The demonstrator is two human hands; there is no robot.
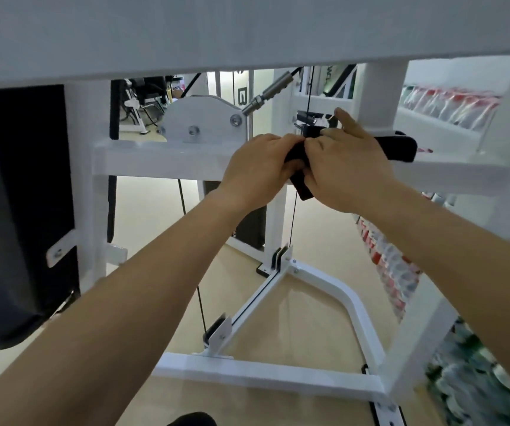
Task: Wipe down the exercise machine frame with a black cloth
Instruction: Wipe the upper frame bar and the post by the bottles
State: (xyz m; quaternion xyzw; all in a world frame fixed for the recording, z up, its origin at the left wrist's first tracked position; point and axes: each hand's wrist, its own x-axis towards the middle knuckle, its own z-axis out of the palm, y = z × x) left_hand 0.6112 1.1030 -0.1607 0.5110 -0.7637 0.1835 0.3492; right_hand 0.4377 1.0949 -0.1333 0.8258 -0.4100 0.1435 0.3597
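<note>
Right now, gripping a crumpled black cloth [297, 155] in both hands at once, up against the white painted metal frame [155, 158] of the exercise machine, at the junction of horizontal crossbar and upright post. On the left hand [256, 170], fingers curled tight over the left part of the black cloth, knuckles facing the camera. On the right hand [350, 172], most fingers folded round the right part of the same cloth, with one finger [341, 118] straightened and pointing up toward a small black bracket [307, 115] on the post. Hands touching each other, with only a strip of cloth visible between them and a short black tail hanging below. Both forearms bare, reaching forward and up from the bottom of the view.

Just right of the right hand, a black rounded pad [401, 147] lying along the crossbar; cannot tell whether touching the hand. Above left of the hands, a white rounded pulley plate [201, 118] with bolts, and beside it a silver ribbed metal cable fitting [270, 93], tilted. Thin black cable [292, 222] running down behind the hands toward the white tubular base [262, 373] on the pale beige floor [161, 216]. Far left, a large black upholstered seat pad [17, 195]. Far right, blurred shelves [450, 109] of red-and-white packets. Across the top, a broad white beam [247, 32], close and out of focus.
</note>
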